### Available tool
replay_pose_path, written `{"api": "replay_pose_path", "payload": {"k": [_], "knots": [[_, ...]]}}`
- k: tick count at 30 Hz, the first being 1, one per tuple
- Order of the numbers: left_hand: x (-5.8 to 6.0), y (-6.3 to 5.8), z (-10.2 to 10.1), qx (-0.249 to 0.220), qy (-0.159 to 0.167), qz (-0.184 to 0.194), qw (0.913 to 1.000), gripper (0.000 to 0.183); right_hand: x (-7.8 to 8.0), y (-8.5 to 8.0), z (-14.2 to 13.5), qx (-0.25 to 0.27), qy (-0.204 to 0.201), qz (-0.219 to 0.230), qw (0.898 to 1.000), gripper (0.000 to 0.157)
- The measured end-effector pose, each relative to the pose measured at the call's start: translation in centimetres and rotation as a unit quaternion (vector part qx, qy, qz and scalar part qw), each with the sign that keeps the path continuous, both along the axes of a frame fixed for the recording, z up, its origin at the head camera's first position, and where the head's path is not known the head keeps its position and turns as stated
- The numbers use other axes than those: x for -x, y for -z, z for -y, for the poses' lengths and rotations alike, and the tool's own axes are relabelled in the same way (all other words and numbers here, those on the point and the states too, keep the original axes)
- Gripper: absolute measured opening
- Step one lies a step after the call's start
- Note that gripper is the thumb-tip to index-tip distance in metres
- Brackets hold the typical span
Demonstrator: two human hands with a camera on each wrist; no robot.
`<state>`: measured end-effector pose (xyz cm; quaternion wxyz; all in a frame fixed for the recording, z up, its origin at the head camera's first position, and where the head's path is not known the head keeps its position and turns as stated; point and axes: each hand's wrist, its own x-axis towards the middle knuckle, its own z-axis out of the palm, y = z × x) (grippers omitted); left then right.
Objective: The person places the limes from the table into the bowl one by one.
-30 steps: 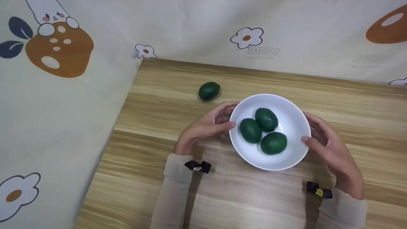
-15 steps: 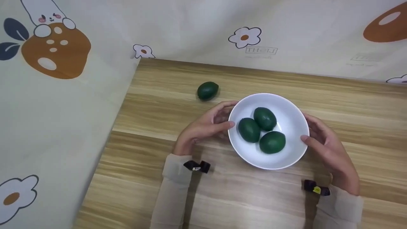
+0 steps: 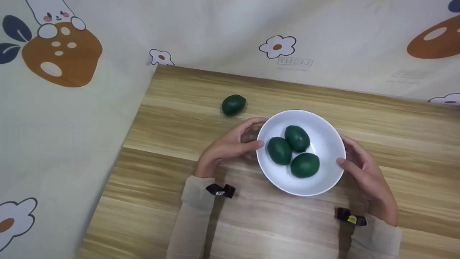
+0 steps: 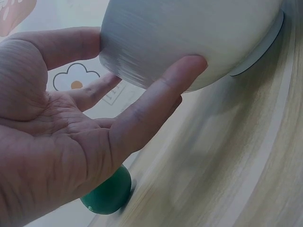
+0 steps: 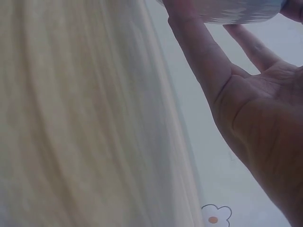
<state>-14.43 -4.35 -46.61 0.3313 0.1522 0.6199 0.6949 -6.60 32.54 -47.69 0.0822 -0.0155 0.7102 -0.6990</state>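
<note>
Two hands hold a white bowl point(image 3: 325, 144) from opposite sides in the head view. The left hand point(image 3: 231, 144) grips its left side, thumb on the rim and fingers against the outer wall. On the right side the right hand point(image 3: 364, 174) grips likewise, its thumb over the rim. Inside lie three dark green, lemon-shaped fruits point(image 3: 305, 165), close together towards the left. In the left wrist view the bowl's wall point(image 4: 189, 33) and foot show above the wood; any contact with the table is hard to tell. The right wrist view catches only the bowl's lower edge point(image 5: 241, 10).
Another dark green fruit point(image 3: 233, 105) lies on the wooden table point(image 3: 172, 108), beyond the left hand. A pale printed cloth point(image 3: 215, 32) runs behind the table and along its left edge. Dark devices are strapped at both wrists, over light sleeves point(image 3: 194, 216).
The head view has shifted slightly. Both hands keep the same hold on the bowl, and the fruits inside stay in the same arrangement.
</note>
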Motion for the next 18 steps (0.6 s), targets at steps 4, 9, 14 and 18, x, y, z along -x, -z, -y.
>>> {"api": "replay_pose_path", "payload": {"k": [4, 9, 14, 18], "knots": [[-0.44, 0.34, -0.01, 0.003, 0.001, 0.001, 1.0, 0.065, -0.56, 0.29, -0.01, 0.0, 0.002, 0.007, 1.0, 0.057], [-0.39, 0.1, -0.05, 0.004, 0.004, -0.001, 1.0, 0.064, -0.69, 0.06, -0.09, 0.003, 0.001, 0.008, 1.0, 0.058], [-0.16, -0.17, 0.03, 0.015, 0.006, -0.013, 0.9998, 0.064, -0.46, -0.05, 0.0, 0.002, 0.001, 0.008, 1.0, 0.058], [0.09, -0.33, 0.16, 0.026, -0.002, -0.033, 0.9991, 0.064, 0.02, -0.14, 0.05, -0.001, -0.003, 0.003, 1.0, 0.058]]}}
